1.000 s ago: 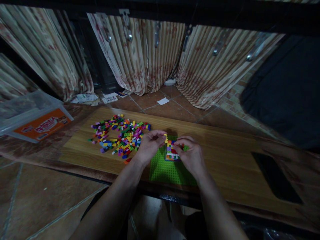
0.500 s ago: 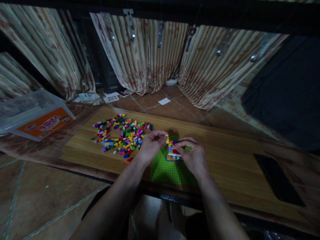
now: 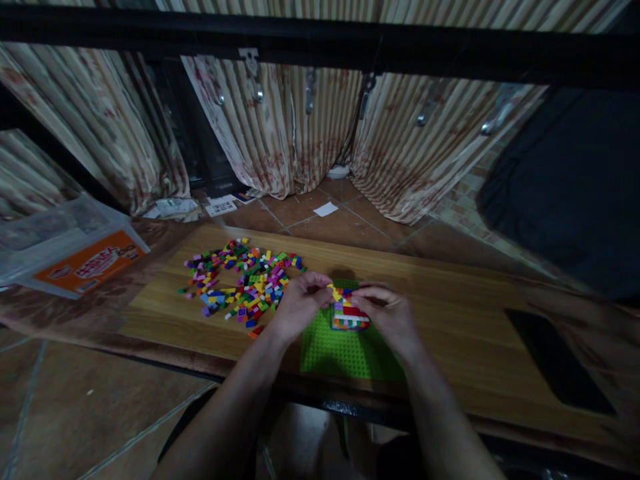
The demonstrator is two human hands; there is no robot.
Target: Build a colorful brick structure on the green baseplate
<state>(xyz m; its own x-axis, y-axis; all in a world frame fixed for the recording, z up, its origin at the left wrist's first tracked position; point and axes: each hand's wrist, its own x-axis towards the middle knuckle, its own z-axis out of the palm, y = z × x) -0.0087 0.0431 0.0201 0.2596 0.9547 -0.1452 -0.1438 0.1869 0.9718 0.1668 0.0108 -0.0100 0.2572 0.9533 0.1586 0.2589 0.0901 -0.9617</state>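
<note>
A small structure of multicoloured toy bricks (image 3: 351, 321) stands on a green studded baseplate (image 3: 345, 357). At its back left corner, my left hand (image 3: 299, 305) pinches a yellow toy brick (image 3: 335, 292) between thumb and fingertips, right at the structure's top. My right hand (image 3: 393, 317) is closed at the structure's right side, thumb and index finger together against its upper edge; whatever lies between those fingertips is hidden. Left of the baseplate spreads a pile of loose toy bricks (image 3: 259, 283) in many colours.
Everything rests on a low wooden table (image 3: 450, 320). A black flat object (image 3: 557, 360) lies at its right end. To the left stands a clear plastic box (image 3: 85, 247) with an orange label. Curtains (image 3: 320, 133) hang behind, and a white paper (image 3: 325, 209) is on the floor.
My left hand has lowered the yellow brick onto the top left of the structure. The right hand stays at the structure's right side. The camera view has tilted slightly upward.
</note>
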